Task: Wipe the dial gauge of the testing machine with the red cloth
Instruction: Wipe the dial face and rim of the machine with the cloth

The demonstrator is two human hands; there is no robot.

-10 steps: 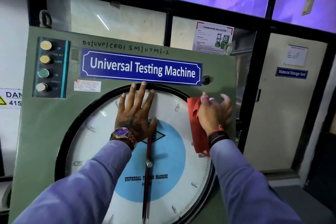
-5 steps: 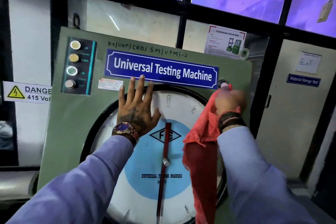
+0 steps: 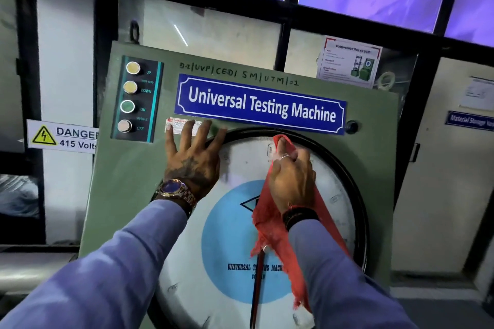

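Observation:
The round dial gauge (image 3: 230,248), white with a light blue centre, a red pointer and a black rim, fills the lower front of the green testing machine (image 3: 128,184). My right hand (image 3: 291,179) is shut on the red cloth (image 3: 278,238) and presses it against the top of the dial face; the rest of the cloth hangs down over the dial's middle. Fingers spread, my left hand (image 3: 191,157) lies flat on the green panel at the dial's upper left rim. It holds nothing.
A blue "Universal Testing Machine" nameplate (image 3: 260,104) sits just above the dial. A column of push buttons (image 3: 129,99) is at the upper left of the panel, a black knob (image 3: 351,125) at the upper right. A 415-volt danger sign (image 3: 64,136) hangs on the left wall.
My right hand has brought the cloth from the dial's upper right rim near the knob onto the top of the dial face. My left hand has slid left, off the glass onto the panel.

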